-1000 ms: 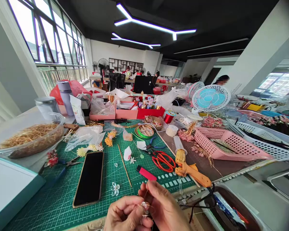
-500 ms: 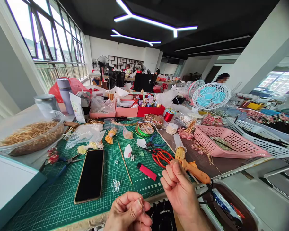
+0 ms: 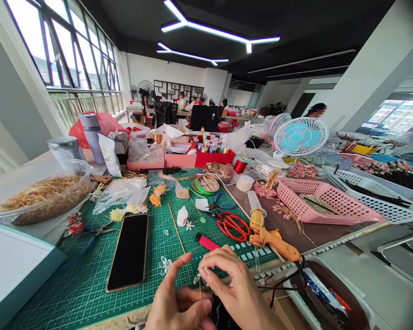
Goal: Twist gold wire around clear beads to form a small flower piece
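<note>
My right hand pinches a small clear bead-like piece between thumb and fingertips, above the table's front edge. A thin wire runs down from that piece to my left hand. The left thumb presses toward the curled lower fingers where the wire ends, while its index finger stands raised. Close by on the green cutting mat lies a clear crystal flower. Just beyond my right hand is a pink-red lighter-shaped stick, its near end hidden by the fingers.
A phone lies left of my hands. Red-handled scissors, an orange glue gun, blue pliers and a small white bottle lie beyond. A pink basket stands right, a straw-filled tub left.
My right hand has come down and left from beside the glue gun to meet my left hand. The left index finger has lifted, and the clear piece now shows in the right fingertips.
</note>
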Demonstrator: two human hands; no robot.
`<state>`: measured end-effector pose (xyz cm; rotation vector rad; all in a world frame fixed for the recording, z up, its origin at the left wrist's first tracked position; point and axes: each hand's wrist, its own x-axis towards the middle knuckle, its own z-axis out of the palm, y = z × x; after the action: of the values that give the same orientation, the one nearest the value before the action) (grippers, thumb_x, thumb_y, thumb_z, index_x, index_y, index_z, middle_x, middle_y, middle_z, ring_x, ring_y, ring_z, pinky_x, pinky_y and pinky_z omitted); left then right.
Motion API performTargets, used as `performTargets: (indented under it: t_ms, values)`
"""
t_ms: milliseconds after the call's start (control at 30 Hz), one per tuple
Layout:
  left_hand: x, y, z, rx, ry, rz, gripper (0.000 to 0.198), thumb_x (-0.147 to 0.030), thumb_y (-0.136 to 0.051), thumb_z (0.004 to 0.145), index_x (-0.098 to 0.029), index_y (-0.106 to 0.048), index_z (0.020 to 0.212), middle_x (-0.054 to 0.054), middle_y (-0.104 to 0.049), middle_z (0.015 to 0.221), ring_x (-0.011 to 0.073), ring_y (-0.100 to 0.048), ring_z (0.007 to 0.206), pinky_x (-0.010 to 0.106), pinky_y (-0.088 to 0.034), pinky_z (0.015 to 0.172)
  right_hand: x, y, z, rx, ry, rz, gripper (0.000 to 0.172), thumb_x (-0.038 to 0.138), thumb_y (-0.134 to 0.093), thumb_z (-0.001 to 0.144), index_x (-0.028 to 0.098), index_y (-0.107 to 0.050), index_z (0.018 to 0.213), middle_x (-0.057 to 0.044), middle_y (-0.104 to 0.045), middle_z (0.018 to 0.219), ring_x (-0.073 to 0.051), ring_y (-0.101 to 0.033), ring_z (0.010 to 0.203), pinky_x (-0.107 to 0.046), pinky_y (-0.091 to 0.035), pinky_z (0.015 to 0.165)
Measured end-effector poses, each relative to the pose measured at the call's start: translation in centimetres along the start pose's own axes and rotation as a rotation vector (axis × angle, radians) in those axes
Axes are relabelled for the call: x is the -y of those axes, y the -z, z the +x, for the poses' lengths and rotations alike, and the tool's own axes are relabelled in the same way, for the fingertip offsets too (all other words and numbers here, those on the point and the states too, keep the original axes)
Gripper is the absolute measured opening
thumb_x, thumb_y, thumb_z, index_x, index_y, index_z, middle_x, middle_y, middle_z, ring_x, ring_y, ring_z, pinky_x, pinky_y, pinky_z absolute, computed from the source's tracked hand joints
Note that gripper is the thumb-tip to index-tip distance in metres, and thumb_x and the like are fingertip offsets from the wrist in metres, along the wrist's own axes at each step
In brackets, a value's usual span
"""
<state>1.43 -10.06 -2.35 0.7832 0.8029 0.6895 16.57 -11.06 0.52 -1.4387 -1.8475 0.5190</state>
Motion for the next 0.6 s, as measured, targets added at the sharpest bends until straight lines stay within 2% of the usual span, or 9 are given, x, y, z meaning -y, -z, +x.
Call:
performTargets:
  t_ms: [133,233,300,367,400,433,500,600]
  values:
    - [-1.1,1.1,-1.0,-0.055,-0.111,0.397,0.076,-0.044,-0.069,0.071,-0.013,-0.029,0.128,0.0,-0.069,0.055,0.016,-0.062,0.045,0.025,-0.046,0.047,-0.2,0.6,0.4,0.104,-0.025,-0.254,0.015,0.015,-0.057,0.087,0.022,-0.058,0.073,0.003,-0.065,0.074,-0.019,-0.051,0.077,-0.032,-0.031,0.07]
    - [-3.1,2.2,-1.8,-0.161,-0.237,0.755,0.05,-0.039,-0.057,0.081,-0.02,-0.041,0.124,0.0,-0.072,0.06,0.0197,-0.066,0.056,0.03,-0.05,0.059,0.5,1.7,0.4,0.282,-0.033,-0.286,0.016,0.017,-0.06,0.086,0.021,-0.06,0.071,0.005,-0.065,0.074,-0.017,-0.051,0.082,-0.032,-0.031,0.075]
    - [-4.4,2.5,-2.2,-0.282,-0.346,1.011,0.042,-0.031,-0.053,0.082,-0.023,-0.049,0.123,0.005,-0.076,0.08,0.0251,-0.069,0.082,0.037,-0.051,0.077,1.1,2.3,0.5,0.397,-0.026,-0.245,0.016,0.019,-0.062,0.086,0.021,-0.061,0.07,0.006,-0.065,0.072,-0.015,-0.052,0.082,-0.033,-0.031,0.083]
    - [-5.4,2.2,-2.3,-0.264,-0.414,1.133,0.049,-0.028,-0.066,0.071,-0.024,-0.058,0.119,0.009,-0.07,0.114,0.0306,-0.057,0.113,0.041,-0.045,0.093,1.7,2.5,0.7,0.462,-0.016,-0.212,0.015,0.02,-0.066,0.083,0.021,-0.063,0.068,0.006,-0.065,0.068,-0.014,-0.053,0.08,-0.035,-0.03,0.089]
    - [-5.6,1.8,-2.2,-0.187,-0.396,1.13,0.058,-0.024,-0.073,0.063,-0.023,-0.059,0.119,0.009,-0.065,0.123,0.032,-0.054,0.118,0.04,-0.044,0.095,1.8,2.5,0.8,0.471,-0.017,-0.197,0.013,0.018,-0.068,0.081,0.021,-0.064,0.068,0.005,-0.065,0.068,-0.015,-0.054,0.08,-0.036,-0.031,0.09]
    - [-5.7,1.3,-2.1,-0.097,-0.346,1.091,0.064,-0.019,-0.076,0.057,-0.022,-0.06,0.12,0.009,-0.065,0.123,0.0319,-0.056,0.115,0.037,-0.046,0.093,1.9,2.4,0.9,0.47,-0.022,-0.185,0.013,0.016,-0.069,0.079,0.021,-0.065,0.068,0.004,-0.064,0.068,-0.015,-0.055,0.08,-0.035,-0.033,0.088]
    - [-5.2,0.2,-1.8,0.029,-0.225,0.941,0.061,-0.009,-0.071,0.061,-0.021,-0.061,0.12,0.005,-0.076,0.099,0.0276,-0.069,0.09,0.03,-0.053,0.078,1.8,2.2,0.9,0.46,-0.041,-0.152,0.012,0.013,-0.07,0.076,0.021,-0.065,0.068,0.002,-0.062,0.069,-0.017,-0.056,0.079,-0.033,-0.037,0.083]
    - [-3.4,-0.1,-1.1,-0.016,-0.085,0.591,0.04,-0.013,-0.07,0.066,-0.015,-0.069,0.106,0.002,-0.076,0.061,0.0211,-0.069,0.06,0.026,-0.052,0.059,0.9,2.0,0.7,0.377,-0.14,0.019,0.009,0.016,-0.068,0.075,0.022,-0.062,0.072,0.003,-0.059,0.069,-0.015,-0.054,0.067,-0.029,-0.041,0.068]
